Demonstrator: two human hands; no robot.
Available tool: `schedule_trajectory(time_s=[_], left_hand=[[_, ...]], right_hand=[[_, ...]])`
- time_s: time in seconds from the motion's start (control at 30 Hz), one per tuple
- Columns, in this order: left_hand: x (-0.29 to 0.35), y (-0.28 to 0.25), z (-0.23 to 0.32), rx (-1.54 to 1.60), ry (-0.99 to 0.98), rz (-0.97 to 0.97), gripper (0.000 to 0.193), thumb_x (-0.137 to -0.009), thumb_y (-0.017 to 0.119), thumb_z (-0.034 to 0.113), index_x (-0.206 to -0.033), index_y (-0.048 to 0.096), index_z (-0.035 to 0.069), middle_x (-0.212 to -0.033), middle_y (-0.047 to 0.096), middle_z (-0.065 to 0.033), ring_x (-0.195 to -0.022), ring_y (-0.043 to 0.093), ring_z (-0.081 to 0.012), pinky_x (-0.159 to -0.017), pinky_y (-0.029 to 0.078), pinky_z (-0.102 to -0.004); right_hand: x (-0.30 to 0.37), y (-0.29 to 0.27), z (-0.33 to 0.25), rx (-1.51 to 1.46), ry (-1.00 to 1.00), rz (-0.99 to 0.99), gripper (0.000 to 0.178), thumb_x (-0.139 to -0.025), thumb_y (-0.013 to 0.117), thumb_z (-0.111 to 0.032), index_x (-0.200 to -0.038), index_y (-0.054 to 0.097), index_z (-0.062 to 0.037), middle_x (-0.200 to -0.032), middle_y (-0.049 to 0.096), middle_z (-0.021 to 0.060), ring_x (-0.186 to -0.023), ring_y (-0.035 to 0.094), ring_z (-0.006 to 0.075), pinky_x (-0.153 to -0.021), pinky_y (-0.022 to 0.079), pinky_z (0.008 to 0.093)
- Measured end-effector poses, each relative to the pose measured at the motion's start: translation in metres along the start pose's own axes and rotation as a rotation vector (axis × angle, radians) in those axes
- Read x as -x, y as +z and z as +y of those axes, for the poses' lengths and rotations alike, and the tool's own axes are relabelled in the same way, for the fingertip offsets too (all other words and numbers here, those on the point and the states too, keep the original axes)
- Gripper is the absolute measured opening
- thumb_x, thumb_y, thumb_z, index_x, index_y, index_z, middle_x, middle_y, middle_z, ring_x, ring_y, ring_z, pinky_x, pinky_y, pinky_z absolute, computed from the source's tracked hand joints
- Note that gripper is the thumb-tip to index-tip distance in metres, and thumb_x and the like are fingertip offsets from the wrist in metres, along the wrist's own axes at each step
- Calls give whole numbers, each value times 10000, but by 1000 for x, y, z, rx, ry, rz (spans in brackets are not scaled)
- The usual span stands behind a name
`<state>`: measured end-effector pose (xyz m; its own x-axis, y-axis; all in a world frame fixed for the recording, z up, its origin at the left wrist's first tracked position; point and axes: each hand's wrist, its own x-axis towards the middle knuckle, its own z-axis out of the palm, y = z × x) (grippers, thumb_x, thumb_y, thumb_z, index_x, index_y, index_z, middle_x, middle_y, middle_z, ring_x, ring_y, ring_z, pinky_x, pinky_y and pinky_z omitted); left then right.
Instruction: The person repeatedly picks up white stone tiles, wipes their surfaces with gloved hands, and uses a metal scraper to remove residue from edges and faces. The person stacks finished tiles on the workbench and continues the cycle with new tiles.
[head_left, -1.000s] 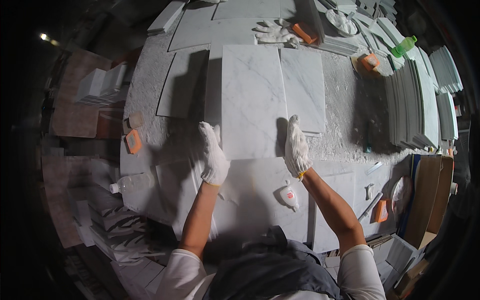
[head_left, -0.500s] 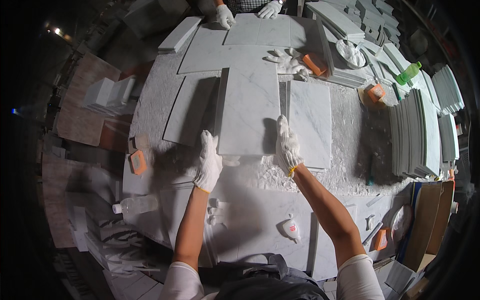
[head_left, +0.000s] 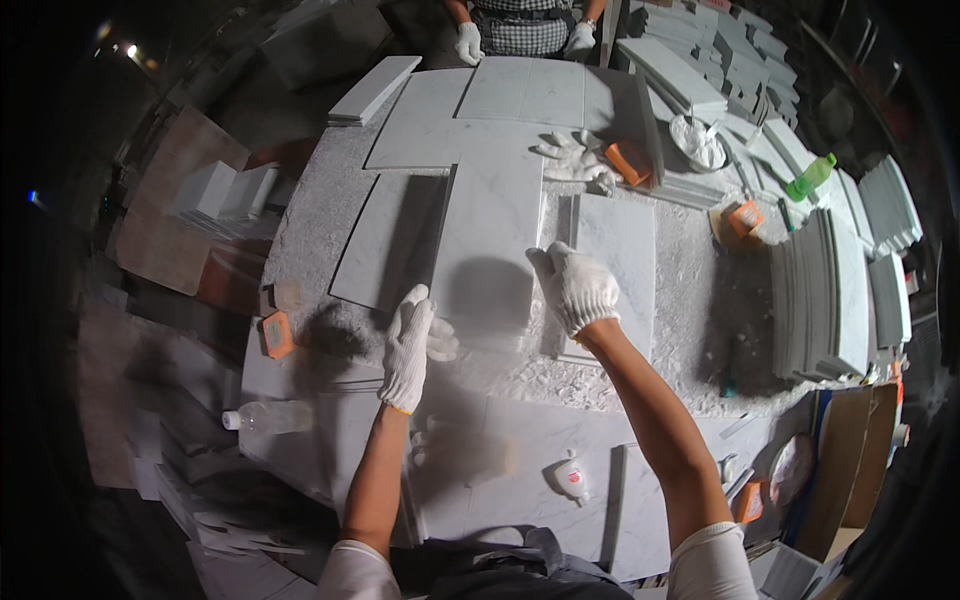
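A long white-grey marble tile (head_left: 492, 215) lies before me, its near end blurred and in shadow. My left hand (head_left: 408, 350), in a white knit glove, is by the tile's near left corner, with fingers stretched out and thumb apart. Beside the tile's right edge is my gloved right hand (head_left: 580, 288); its fingers are slightly bent and parted, and I see nothing in them. A second tile (head_left: 385, 235) lies left of the long one, partly in shadow. Another marble piece (head_left: 625, 260) lies under and beyond my right hand.
Across the dusty table a person's gloved hand (head_left: 468, 45) is near the far edge. Empty gloves (head_left: 570, 158), an orange box (head_left: 628, 162) and a bowl of white paste (head_left: 698, 145) are farther off. Stacked tiles (head_left: 825, 295) stand right; a clear bottle (head_left: 268, 417) and small white bottle (head_left: 572, 480) are nearer.
The long tile was gripped between both my hands; now it lies lower and they have come off its sides. The person opposite has drawn their hands back from the tiles.
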<state>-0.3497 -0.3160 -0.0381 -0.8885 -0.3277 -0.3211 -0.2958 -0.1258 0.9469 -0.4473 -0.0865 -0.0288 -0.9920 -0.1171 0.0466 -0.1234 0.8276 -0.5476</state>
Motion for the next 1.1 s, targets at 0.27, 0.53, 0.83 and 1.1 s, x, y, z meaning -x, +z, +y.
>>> schedule_trajectory(time_s=[0.27,0.53,0.83,1.1], left_hand=[[104,-17,-33,-31,131,-182,459,-1103,467,239,-1502,458,11,-835,668,-74,-661,622,-106,-584,534,-251],[225,4,-73,-265,202,-432,410,-1080,511,107,-1463,485,-35,-858,685,-82,-746,641,-112,-707,559,-269],[294,46,-44,-387,352,-701,381,-1026,628,170,-1377,617,22,-1113,750,-135,-1007,735,-205,-889,567,-312],[351,41,-42,-424,337,-748,395,-1052,575,127,-1409,557,-41,-1058,721,-113,-931,702,-163,-866,552,-294]], right_hand=[[163,-59,83,-14,-152,186,389,-1028,568,-306,-1366,610,-119,-1315,653,153,-1199,632,337,-975,515,451],[450,-20,175,441,273,-146,690,-937,473,-586,-1409,514,-85,-1479,465,195,-1385,395,476,-1191,278,628],[402,-3,135,210,85,-103,682,-1017,424,-563,-1482,500,-71,-1547,451,222,-1483,319,458,-1257,158,601],[340,-50,160,207,75,151,290,-880,626,-331,-1153,706,-274,-1350,490,84,-1409,352,350,-1244,186,523]])
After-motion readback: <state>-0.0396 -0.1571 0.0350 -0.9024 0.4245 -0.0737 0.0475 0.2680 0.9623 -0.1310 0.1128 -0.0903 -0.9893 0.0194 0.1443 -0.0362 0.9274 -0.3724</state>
